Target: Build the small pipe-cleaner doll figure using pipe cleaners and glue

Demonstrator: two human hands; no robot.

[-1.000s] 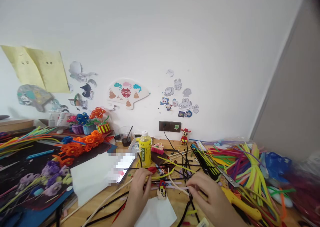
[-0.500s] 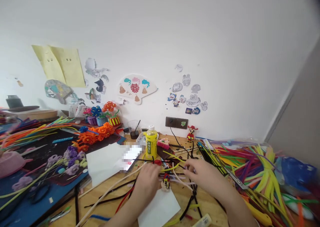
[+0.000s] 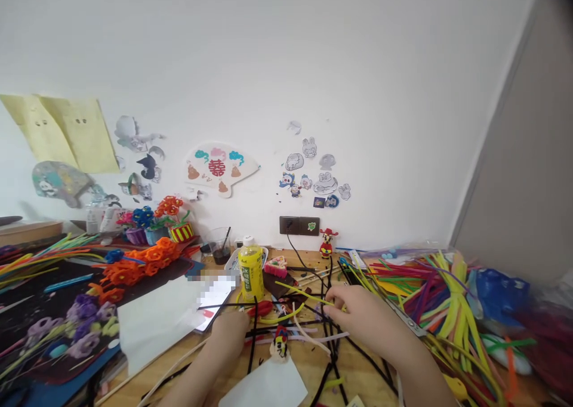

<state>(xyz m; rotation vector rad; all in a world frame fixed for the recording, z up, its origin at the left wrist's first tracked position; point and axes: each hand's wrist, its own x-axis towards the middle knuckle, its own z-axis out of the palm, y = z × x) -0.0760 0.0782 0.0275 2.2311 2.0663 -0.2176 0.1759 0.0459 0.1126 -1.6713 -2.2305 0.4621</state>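
My left hand (image 3: 230, 329) rests low over the table beside the phone (image 3: 219, 296), fingers curled and their tips mostly hidden. Close to its fingertips are a black pipe cleaner (image 3: 254, 335) and a red object (image 3: 261, 310). My right hand (image 3: 351, 305) is bent with its fingers together at the end of a yellow pipe cleaner (image 3: 299, 290). Whether it grips that piece I cannot tell. Between the hands lies a small figure (image 3: 280, 341) in red, yellow and black, its pale part touching a white sheet (image 3: 268, 383).
A yellow drink bottle (image 3: 251, 274) stands behind the hands. Crossing black pipe cleaners (image 3: 329, 335) lie near my right forearm. A red-hatted figure (image 3: 327, 244) stands by the wall. Bundles of coloured pipe cleaners (image 3: 456, 311) fill the right; orange pipe-cleaner flowers (image 3: 138, 264) lie left.
The view has swung right, so the bottle and wall pictures sit further left. My left hand has moved left, away from the small figure; my right hand has moved right, so the hands are further apart.
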